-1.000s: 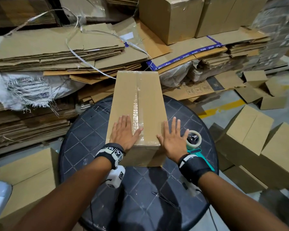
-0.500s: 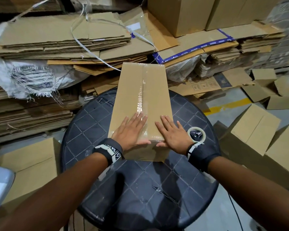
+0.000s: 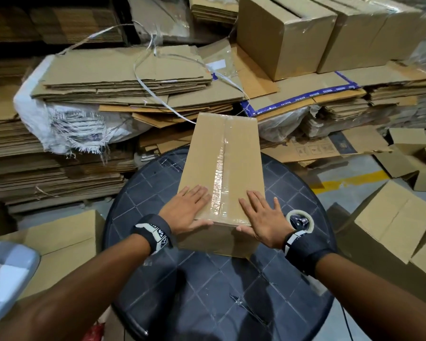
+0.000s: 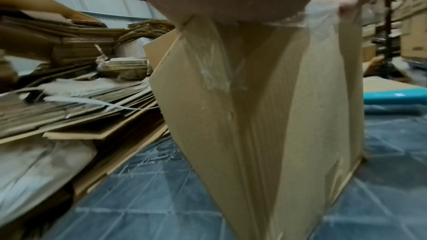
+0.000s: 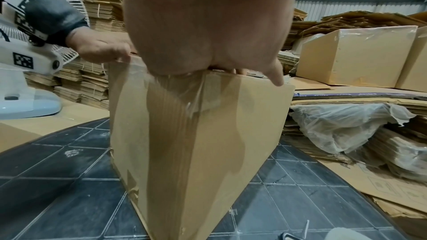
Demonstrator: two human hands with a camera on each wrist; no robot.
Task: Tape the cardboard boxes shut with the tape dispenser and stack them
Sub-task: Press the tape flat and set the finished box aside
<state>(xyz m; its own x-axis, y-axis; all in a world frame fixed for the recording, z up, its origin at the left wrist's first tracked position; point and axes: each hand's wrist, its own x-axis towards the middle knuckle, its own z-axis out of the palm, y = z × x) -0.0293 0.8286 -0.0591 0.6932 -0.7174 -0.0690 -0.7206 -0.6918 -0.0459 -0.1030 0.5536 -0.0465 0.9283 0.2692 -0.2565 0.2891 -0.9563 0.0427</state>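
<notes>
A long cardboard box (image 3: 221, 153) lies on the round dark table (image 3: 207, 286), with a strip of clear tape (image 3: 218, 178) along its top seam and down its near end (image 4: 254, 116). My left hand (image 3: 186, 207) lies flat on the box top left of the tape, thumb over the near edge. On the other side of the tape my right hand (image 3: 262, 215) rests flat with fingers spread. The near end of the box (image 5: 196, 143) shows in the right wrist view. The tape dispenser (image 3: 300, 221) lies on the table just right of my right wrist.
Piles of flattened cardboard (image 3: 123, 82) and a white sack (image 3: 67, 124) stand behind the table. Taped boxes (image 3: 283, 33) sit at the back right, open boxes (image 3: 394, 217) on the floor at the right. A white fan base (image 5: 23, 98) stands at the left.
Both hands slid apart from the taped seam toward the sides of the box top, staying flat. The box and the dispenser have stayed in place.
</notes>
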